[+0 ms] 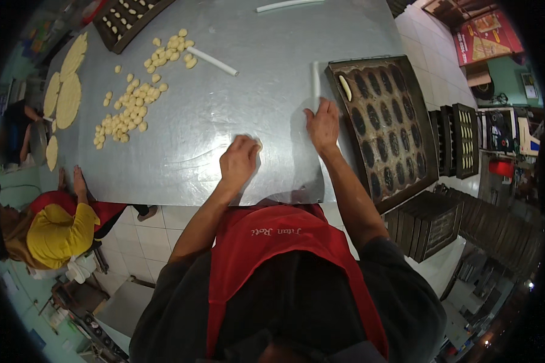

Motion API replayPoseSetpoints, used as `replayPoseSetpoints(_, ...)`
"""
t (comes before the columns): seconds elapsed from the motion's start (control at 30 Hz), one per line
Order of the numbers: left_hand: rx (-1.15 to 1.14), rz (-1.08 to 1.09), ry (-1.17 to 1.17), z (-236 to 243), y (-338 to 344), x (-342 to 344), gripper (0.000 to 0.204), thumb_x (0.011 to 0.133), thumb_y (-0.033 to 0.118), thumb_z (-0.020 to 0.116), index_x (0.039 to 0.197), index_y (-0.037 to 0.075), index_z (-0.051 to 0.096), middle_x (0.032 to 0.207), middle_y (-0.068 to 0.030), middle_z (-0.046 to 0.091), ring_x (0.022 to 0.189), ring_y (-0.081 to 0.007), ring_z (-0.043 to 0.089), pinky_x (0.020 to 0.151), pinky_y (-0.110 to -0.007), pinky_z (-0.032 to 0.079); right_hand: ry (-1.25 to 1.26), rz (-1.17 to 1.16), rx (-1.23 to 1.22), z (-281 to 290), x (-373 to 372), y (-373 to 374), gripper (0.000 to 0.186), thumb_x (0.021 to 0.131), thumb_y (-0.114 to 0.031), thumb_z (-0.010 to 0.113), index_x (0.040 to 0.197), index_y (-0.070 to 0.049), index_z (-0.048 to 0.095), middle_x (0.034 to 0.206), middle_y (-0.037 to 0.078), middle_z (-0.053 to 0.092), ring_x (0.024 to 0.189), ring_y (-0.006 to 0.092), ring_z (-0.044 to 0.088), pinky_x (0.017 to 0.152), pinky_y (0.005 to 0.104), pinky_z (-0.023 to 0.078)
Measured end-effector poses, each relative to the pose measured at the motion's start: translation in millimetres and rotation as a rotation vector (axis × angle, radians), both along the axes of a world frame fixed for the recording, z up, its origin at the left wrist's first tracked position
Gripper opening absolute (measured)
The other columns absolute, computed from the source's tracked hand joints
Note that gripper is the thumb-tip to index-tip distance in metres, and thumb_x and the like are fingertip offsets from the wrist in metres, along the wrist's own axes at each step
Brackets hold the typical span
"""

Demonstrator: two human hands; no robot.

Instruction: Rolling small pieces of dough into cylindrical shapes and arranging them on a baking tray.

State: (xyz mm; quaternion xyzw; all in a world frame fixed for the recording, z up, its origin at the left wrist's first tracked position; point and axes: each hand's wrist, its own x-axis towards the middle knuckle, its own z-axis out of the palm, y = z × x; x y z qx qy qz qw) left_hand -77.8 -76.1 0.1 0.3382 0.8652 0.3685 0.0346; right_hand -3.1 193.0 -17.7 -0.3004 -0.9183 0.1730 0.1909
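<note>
Over the steel table, the fingers of my left hand [239, 158] are curled together around a small piece of pale dough [260, 146], of which only an edge shows. My right hand [324, 128] lies over the near end of a white rolling pin [316, 77], thumb on one side and fingers on the other; the covered end is hidden. Just right of it stands a dark baking tray [381, 145] with rows of oval hollows. One rolled dough stick [345, 88] lies in its far left hollow.
Many dough balls [133, 106] are heaped at the left, beside a second white stick [213, 62]. Flattened dough sheets [69, 100] lie at the far left. Another tray [127, 21] holds small dough pieces. A person in yellow [60, 233] works at the table's left edge. Stacked trays [427, 224] stand right.
</note>
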Motion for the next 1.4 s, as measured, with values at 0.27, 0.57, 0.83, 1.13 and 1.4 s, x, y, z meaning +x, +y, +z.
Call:
replayPoseSetpoints(0.27,-0.319,-0.006,0.224,7.2,-17.2,-26.6,0.072,0.106,0.025,0.063,0.171,0.004,0.040,0.177,-0.0286,0.028,0.161,-0.0525,0.030,0.132,-0.061,0.025,0.176,0.775,-0.175,14.7,22.7,-89.6,0.031,0.096,-0.009,0.072,0.127,-0.005,0.074,0.124,0.013,0.073,0.116,0.0350,0.065,0.102,0.0501,0.050)
replayPoseSetpoints(0.57,-0.452,-0.072,0.392,0.5,-32.9,-14.3,0.075,0.107,0.035,0.062,0.172,0.005,0.039,0.179,-0.0219,0.034,0.166,-0.0405,0.029,0.135,-0.061,0.019,0.133,0.493,-0.154,12.6,38.8,-115.6,0.037,0.089,-0.019,0.087,0.121,-0.004,0.075,0.117,0.018,0.073,0.111,0.0403,0.066,0.099,0.0493,0.053)
replayPoseSetpoints(0.83,-0.264,-0.328,-0.070,0.3,-35.6,14.4,0.058,0.104,0.023,0.067,0.154,-0.004,0.053,0.152,-0.0231,0.058,0.141,-0.0409,0.055,0.119,-0.052,0.043,-0.066,0.274,-0.076,21.1,1.7,-94.4,0.038,0.090,-0.008,0.073,0.128,-0.004,0.071,0.131,0.012,0.069,0.127,0.0360,0.059,0.106,0.0516,0.046)
replayPoseSetpoints(1.13,-0.202,-0.341,0.175,1.3,-72.9,41.7,0.050,0.104,0.023,0.067,0.146,-0.003,0.062,0.147,-0.0193,0.062,0.139,-0.0370,0.057,0.121,-0.047,0.044,-0.030,0.631,0.126,10.7,45.3,-143.9,0.027,0.087,-0.011,0.069,0.111,-0.005,0.079,0.115,0.012,0.074,0.118,0.0327,0.063,0.105,0.0497,0.046)
replayPoseSetpoints(1.4,0.075,0.104,0.009,8.3,-111.3,-54.2,0.027,0.094,0.010,0.073,0.119,0.000,0.070,0.121,-0.0230,0.070,0.113,-0.0446,0.067,0.098,-0.053,0.054,-0.051,0.560,0.019,13.6,-17.5,-186.2,0.074,0.101,-0.039,0.068,0.161,0.001,0.049,0.165,0.034,0.044,0.154,0.0530,0.040,0.127,0.0692,0.028)
